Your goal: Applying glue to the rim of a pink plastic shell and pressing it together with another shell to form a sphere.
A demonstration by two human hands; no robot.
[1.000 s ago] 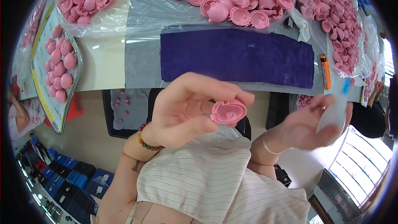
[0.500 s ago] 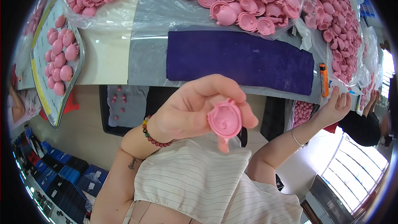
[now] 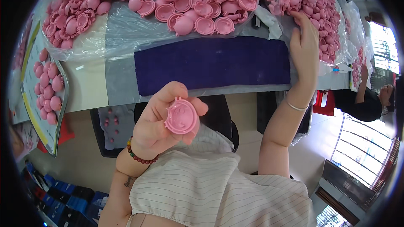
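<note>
My left hand is raised in front of my chest, closed around a round pink plastic half-shell with its hollow side and rim facing up. Its fingers curl behind the shell. Across the table to the right, my right hand stretches out to a heap of pink half-shells. Its thumb stands apart from the fingers, and the fingertips reach the heap's near left edge. I see nothing held in it. Between the hands lies a flat purple cloth.
More pink half-shells are heaped on clear plastic sheeting along the back. A crumpled white tissue lies beside the right heap. At the left, a tray with closed pink balls overhangs the table edge. A co-worker is at far right.
My right hand has moved from the table's front edge forward to the right heap. My left hand still holds the shell. The view has shifted; the orange tool near my right hand no longer shows.
</note>
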